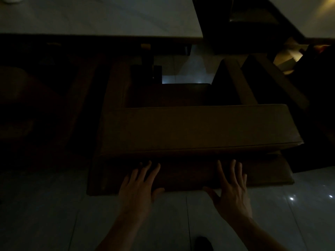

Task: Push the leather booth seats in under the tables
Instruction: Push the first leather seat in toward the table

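Observation:
The room is very dim. A brown leather booth seat (195,129) fills the middle of the head view, its backrest top facing me and its seat part reaching away toward a pale table (101,17) at the top. My left hand (140,183) and my right hand (232,185) lie flat against the seat's back panel below the backrest edge, fingers spread, holding nothing. The front of the seat lies in shadow below the table's near edge.
Another dark seat (21,109) sits at the left, mostly hidden in shadow. More dark furniture (262,84) stands at the right beside the seat. Glossy pale floor tiles (54,214) spread beneath my arms. A dark shoe tip (204,243) shows at the bottom edge.

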{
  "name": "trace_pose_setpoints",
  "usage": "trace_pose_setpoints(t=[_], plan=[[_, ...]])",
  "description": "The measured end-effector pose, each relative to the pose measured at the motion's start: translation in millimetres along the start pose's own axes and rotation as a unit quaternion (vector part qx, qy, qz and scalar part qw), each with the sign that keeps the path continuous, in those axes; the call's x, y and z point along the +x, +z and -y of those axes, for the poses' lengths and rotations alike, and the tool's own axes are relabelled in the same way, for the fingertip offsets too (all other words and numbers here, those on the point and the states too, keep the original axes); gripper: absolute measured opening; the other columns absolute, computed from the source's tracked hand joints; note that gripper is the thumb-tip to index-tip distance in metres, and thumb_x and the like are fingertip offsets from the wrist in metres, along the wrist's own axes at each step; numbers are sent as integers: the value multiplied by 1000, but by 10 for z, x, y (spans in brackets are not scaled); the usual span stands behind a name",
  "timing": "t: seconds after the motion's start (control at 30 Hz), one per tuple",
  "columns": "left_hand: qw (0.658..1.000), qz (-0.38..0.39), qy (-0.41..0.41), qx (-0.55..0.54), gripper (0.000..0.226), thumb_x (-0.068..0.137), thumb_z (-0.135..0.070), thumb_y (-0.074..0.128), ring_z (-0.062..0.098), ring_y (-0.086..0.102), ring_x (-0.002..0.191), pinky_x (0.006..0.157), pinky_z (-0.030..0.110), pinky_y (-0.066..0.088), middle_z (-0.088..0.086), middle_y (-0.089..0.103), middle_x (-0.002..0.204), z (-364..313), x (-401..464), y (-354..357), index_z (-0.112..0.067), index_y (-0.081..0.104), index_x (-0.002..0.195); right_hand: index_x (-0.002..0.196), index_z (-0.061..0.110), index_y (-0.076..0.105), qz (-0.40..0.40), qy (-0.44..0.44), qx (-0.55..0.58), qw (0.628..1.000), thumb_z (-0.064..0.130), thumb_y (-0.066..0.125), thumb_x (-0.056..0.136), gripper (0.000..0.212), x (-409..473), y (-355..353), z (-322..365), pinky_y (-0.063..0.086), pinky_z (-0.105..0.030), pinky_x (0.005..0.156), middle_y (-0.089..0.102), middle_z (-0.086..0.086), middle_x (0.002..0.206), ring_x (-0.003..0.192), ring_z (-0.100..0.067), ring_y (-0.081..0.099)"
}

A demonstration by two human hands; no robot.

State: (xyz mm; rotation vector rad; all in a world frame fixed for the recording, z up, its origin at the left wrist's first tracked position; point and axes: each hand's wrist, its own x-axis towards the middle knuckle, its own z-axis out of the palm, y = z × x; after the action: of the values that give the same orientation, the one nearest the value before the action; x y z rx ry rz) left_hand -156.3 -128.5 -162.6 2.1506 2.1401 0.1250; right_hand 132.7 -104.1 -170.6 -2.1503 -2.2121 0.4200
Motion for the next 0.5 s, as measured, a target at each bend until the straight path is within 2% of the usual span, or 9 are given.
trace_pose_setpoints(t=[0.1, 0.23, 0.33, 0.5], plan=[[1000, -15, -7, 1, 66, 82, -66, 40, 27, 51, 123, 93, 46, 47, -4, 54, 140, 20, 36, -11, -36, 48, 139, 157, 35, 0, -6, 2, -1, 1000, 85, 22, 83, 93, 58, -12, 49, 5, -55, 120, -10, -15, 164, 150, -34, -18], [1000, -9, -5, -11, 68, 80, -60, 63, 29, 48, 128, 97, 46, 44, -2, 52, 143, 104, 211, -23, -34, 48, 141, 157, 35, -3, 1, 0, 10, 1000, 88, 17, 81, 95, 197, -38, 147, 5, -56, 121, -14, -14, 164, 149, -34, -21], [1000, -6, -13, -15, 71, 79, -57, 65, 29, 42, 134, 103, 46, 40, -2, 48, 147, 147, 376, -49, -33, 45, 143, 157, 35, -6, 9, 0, 15, 1000, 87, 19, 82, 94, 361, -94, 242, 4, -57, 121, -15, -16, 164, 148, -35, -21], [999, -10, -14, -47, 70, 84, -52, 64, 27, 30, 143, 117, 45, 24, -2, 40, 153, 233, 673, -48, -33, 39, 146, 158, 31, 6, -13, -3, 22, 1000, 83, 32, 83, 95, 645, -107, 354, 10, -60, 120, -3, -21, 164, 150, -40, -10]])
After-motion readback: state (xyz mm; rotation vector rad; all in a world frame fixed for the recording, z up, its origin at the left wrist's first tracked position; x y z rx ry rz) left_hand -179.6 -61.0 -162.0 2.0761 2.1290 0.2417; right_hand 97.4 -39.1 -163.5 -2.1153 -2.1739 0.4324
